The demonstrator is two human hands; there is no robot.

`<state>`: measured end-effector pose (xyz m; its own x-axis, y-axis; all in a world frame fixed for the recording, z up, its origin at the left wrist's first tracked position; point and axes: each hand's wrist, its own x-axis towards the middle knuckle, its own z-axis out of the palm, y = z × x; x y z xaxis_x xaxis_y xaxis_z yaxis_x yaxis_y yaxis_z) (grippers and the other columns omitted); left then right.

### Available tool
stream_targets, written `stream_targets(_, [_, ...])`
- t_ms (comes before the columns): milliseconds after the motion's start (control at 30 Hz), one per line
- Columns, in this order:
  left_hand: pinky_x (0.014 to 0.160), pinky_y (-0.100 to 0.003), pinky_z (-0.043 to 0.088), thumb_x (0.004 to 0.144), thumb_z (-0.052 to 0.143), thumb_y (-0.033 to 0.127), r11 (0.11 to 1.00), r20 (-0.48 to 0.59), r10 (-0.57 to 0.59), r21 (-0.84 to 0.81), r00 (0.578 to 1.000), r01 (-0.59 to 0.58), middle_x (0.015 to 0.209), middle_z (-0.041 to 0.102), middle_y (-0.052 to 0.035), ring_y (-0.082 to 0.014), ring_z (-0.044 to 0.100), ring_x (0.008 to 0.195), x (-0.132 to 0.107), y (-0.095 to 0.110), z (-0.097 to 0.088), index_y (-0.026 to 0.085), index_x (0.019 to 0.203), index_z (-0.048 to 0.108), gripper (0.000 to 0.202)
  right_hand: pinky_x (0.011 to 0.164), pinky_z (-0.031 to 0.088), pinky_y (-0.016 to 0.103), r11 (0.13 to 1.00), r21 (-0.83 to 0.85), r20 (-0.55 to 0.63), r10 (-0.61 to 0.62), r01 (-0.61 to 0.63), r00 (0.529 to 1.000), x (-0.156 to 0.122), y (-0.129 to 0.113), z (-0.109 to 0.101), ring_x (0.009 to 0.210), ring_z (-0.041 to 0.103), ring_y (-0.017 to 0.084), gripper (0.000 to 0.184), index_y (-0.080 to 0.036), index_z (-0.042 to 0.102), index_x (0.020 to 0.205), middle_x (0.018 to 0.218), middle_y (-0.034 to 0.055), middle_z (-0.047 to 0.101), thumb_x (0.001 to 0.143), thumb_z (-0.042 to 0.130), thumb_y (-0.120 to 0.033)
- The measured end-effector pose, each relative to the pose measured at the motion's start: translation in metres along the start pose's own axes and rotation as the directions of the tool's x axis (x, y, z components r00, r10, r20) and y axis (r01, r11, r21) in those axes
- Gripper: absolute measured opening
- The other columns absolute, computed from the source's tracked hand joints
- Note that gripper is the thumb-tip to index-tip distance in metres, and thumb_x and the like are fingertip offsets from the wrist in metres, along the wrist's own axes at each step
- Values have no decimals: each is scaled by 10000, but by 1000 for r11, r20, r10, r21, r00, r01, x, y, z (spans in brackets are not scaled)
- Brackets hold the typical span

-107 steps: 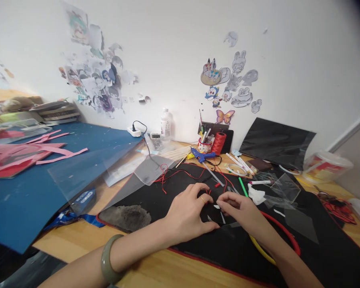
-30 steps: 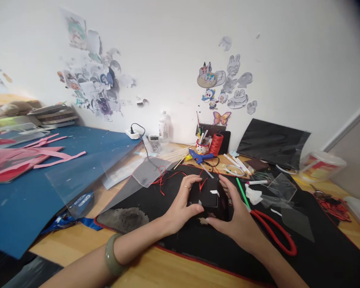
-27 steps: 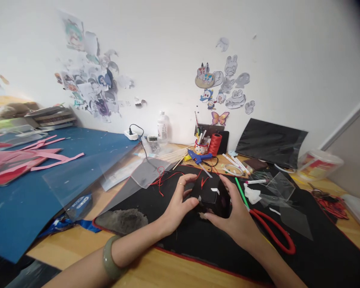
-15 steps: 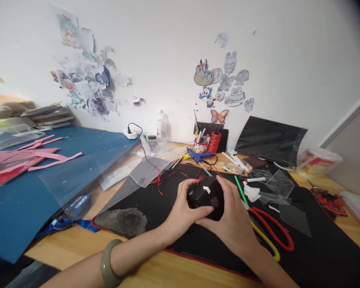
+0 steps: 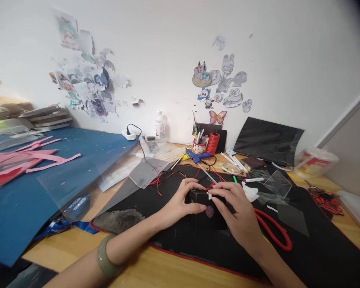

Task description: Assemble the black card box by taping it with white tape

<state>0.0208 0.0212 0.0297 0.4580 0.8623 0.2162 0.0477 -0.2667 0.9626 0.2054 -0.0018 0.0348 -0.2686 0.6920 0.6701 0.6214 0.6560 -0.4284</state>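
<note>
A small black paper box [image 5: 204, 205] stands on the black mat [image 5: 303, 252] in the middle of the desk. My left hand [image 5: 175, 204] grips its left side, thumb on the front face, fingers curled over the top. My right hand [image 5: 237, 212] rests on its right top edge, fingers pinched by a white tape scrap and a bit of red thread. A dark round spot shows on the box's front. Red thread [image 5: 165, 178] trails away behind the box.
Red-and-yellow scissors [image 5: 273, 232] lie right of my hands. A blue glue gun [image 5: 196, 156], red thread spool [image 5: 213, 143], pen cup [image 5: 199, 146] and markers stand behind. Clear plastic sheets [image 5: 277, 188] lie right, a blue board [image 5: 33, 184] with pink strips left.
The box has been lifted off the mat, turned in both hands and set down with a face toward me. My right hand moved from its side to its top edge.
</note>
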Motion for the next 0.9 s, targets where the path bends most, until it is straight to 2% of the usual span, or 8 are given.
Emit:
stream_targets(100, [1064, -381, 177, 629, 687, 235, 999, -18, 10, 47, 1000, -9, 1212, 353, -94, -244, 311, 1241, 0, -2, 0, 180, 1008, 555, 405, 821, 413, 331, 995, 73, 60, 65, -69, 996, 1, 0, 0, 909, 522, 173, 115, -231, 600, 897, 883, 25, 599, 829, 524, -177])
stream_targets(200, [1059, -372, 199, 615, 716, 231, 995, -33, 34, 100, 999, -30, 1220, 353, -96, -245, 331, 1231, 1, -4, -1, 181, 1025, 551, 446, 813, 416, 326, 971, 142, 127, 174, -191, 977, 4, 0, -2, 896, 539, 179, 72, -224, 605, 837, 878, 25, 600, 795, 552, -199])
stream_targets(400, [1050, -382, 227, 624, 724, 243, 991, 2, 50, 124, 999, -50, 1238, 356, -86, -249, 337, 1232, -1, -7, 0, 205, 1019, 557, 431, 747, 433, 304, 846, 340, 240, 344, -410, 908, 7, 2, -1, 818, 561, 177, 35, -206, 609, 724, 815, 21, 579, 716, 604, -240])
stream_targets(500, [1045, -383, 231, 622, 723, 222, 994, 5, 40, 106, 999, -40, 1237, 364, -82, -248, 340, 1231, -1, -7, 0, 209, 1006, 562, 417, 729, 443, 299, 808, 386, 242, 376, -444, 895, 6, 4, 2, 805, 564, 177, 53, -201, 617, 699, 801, 22, 580, 688, 627, -252])
stream_targets(700, [1051, -368, 211, 609, 723, 202, 999, -6, -6, 39, 1000, 7, 1200, 420, -71, -242, 374, 1209, 2, -7, 0, 203, 965, 589, 379, 715, 465, 279, 785, 396, 255, 404, -476, 879, 6, 6, 3, 783, 588, 166, 86, -196, 644, 699, 787, 18, 605, 681, 646, -281])
stream_targets(900, [1016, -379, 265, 720, 623, 273, 999, -6, -45, 23, 999, 45, 1147, 508, -54, -241, 435, 1150, 0, -6, 0, 212, 954, 608, 243, 708, 488, 288, 777, 398, 273, 408, -488, 871, 6, 9, 2, 767, 610, 169, 167, -190, 684, 735, 790, 36, 650, 717, 622, -343])
